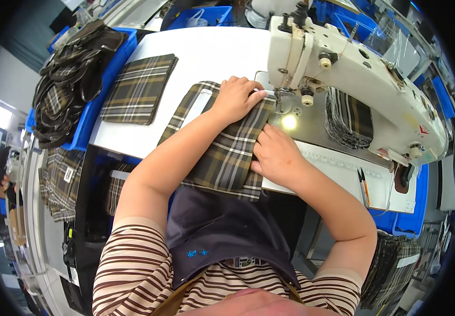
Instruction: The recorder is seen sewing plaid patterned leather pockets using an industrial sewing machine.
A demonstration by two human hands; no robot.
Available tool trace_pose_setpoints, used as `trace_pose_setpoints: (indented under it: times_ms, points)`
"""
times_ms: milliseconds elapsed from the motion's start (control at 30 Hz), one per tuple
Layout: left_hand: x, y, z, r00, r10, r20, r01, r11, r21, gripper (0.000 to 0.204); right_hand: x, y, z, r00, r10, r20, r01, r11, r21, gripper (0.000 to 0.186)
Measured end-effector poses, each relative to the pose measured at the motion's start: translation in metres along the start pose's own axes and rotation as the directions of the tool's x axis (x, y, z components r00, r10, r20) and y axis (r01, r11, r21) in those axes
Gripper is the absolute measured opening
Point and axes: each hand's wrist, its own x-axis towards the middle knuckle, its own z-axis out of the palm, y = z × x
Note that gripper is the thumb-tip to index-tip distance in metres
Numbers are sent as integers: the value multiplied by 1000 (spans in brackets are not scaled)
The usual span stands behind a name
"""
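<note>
My left hand point(236, 101) has its fingers bent round the top right corner of a plaid fabric piece point(222, 152), beside the needle and presser foot of a white sewing machine point(354, 63). My right hand point(276, 152) grips the same piece's right edge lower down, fingers curled. The fabric carries a pale strip point(201, 104) near its upper left and extends over the table's front edge above a dark apron point(222, 226). A small lamp lights the metal plate point(304, 129) under the machine head.
Left, plaid squares point(135, 89) lie beside a blue bin point(80, 138) of dark straps point(69, 79). Right, striped pieces point(349, 116) sit behind the needle, with a ruler point(333, 160) and orange tool point(364, 189) near the front. More fabric point(59, 184) hangs at lower left.
</note>
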Motion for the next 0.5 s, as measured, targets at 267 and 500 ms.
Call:
trace_pose_setpoints:
  times_ms: [267,500]
  points:
    - [5,-5,-35,941,-158,298,264,895,-359,29,-7,27,17,937,-95,-336,123,991,61,45]
    - [1,10,-13,979,-124,164,144,983,-116,26,-12,26,6,980,-30,-198,38,999,38,39]
